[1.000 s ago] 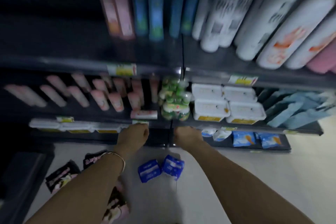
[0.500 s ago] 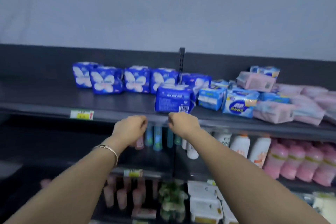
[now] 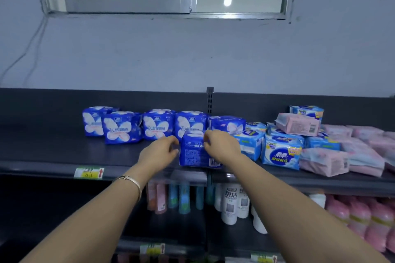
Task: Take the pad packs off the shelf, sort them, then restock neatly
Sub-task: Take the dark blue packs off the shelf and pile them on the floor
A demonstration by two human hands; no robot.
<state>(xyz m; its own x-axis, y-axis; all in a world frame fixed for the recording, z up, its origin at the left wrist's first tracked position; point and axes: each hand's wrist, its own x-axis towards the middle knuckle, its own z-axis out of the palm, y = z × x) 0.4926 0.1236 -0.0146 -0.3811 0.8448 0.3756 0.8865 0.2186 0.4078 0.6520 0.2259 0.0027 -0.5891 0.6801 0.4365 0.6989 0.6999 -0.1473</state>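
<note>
One blue pad pack [image 3: 193,153] stands between left hand [image 3: 159,152] and right hand [image 3: 222,147], curled fingers gripping its sides.

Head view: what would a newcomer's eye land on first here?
At centre, a dark blue pad pack stands at the front edge of the top shelf, the right hand pinching its upper right corner and the left hand at its left side. Behind it runs a row of matching blue packs. Light blue packs and pink packs pile up to the right.

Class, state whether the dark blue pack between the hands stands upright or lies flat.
Upright: the dark blue pack stands on end on the shelf, printed back facing us.
</note>
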